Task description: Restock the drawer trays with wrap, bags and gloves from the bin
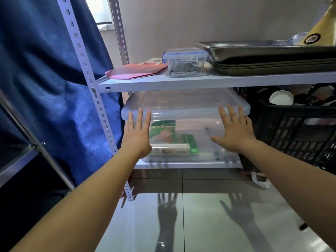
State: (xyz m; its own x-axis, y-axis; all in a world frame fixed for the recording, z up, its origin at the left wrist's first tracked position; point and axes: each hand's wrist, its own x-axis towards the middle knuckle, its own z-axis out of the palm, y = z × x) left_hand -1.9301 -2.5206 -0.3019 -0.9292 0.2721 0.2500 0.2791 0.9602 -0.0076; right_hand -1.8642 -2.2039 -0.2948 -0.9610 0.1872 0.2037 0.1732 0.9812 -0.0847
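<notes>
A clear plastic bin [183, 124] with a clear lid [183, 106] sits on the lower shelf of a white metal rack. Through its wall I see green packages [163, 131], a roll in a printed wrapper [171, 149] and a green box [191, 145]. My left hand [137, 135] is spread flat against the bin's front left, fingertips at the lid's rim. My right hand [233, 130] is spread against the front right, fingertips at the lid's edge. Neither hand holds anything. No drawer trays are in view.
The upper shelf [200, 81] carries a pink folder [134, 70], a small clear snap-lid box [185, 61] and stacked metal trays [272, 57]. A black crate [294, 130] with a white cup stands right of the bin. A blue curtain [45, 79] hangs left. The tiled floor is glossy.
</notes>
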